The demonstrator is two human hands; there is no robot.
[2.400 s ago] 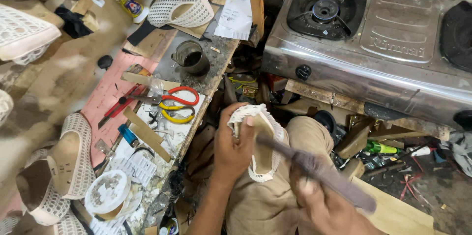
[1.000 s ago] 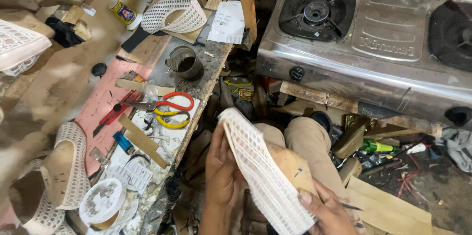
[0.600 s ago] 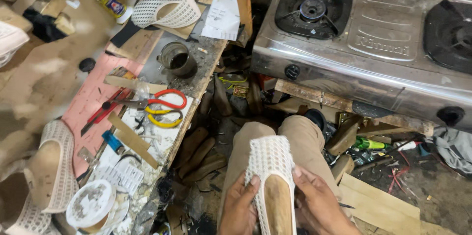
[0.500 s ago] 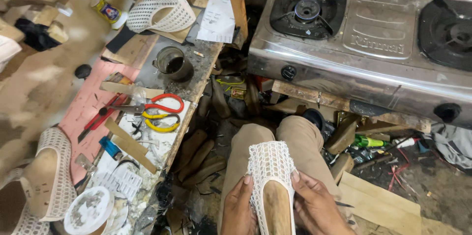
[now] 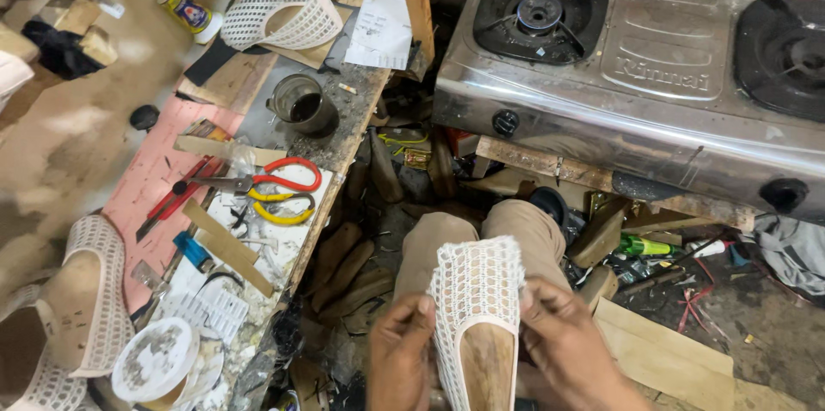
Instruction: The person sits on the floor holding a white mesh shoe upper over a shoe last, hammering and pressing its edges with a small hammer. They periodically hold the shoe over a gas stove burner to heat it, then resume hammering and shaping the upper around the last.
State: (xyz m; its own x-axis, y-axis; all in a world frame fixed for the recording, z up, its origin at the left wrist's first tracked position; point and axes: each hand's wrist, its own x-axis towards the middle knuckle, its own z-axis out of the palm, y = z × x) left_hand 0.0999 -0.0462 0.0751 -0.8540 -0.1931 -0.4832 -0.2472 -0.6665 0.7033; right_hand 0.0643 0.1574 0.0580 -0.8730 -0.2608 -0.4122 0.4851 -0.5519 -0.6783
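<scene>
At far left, a finished white mesh shoe (image 5: pixel 90 291) is lying on the workbench (image 5: pixel 344 131), with a round white lid (image 5: pixel 155 359) just beside its lower end. Further right on the bench, red-handled scissors (image 5: pixel 258 180) are resting beside yellow-handled ones (image 5: pixel 279 207), and a dark metal cup (image 5: pixel 301 104) is standing behind them. At bottom centre, the left hand (image 5: pixel 402 358) is gripping the left edge of a white mesh shoe upper (image 5: pixel 475 291), its fingers curled closed around the material. The upper is sitting over a wooden last (image 5: pixel 485 368) above the person's knee (image 5: pixel 481 235), toe pointing away from the camera. The right hand (image 5: pixel 563 346) is pinching the upper's right edge, thumb pressing on the mesh. At upper right, a steel two-burner gas stove (image 5: pixel 653 76) is standing well apart from the hands.
</scene>
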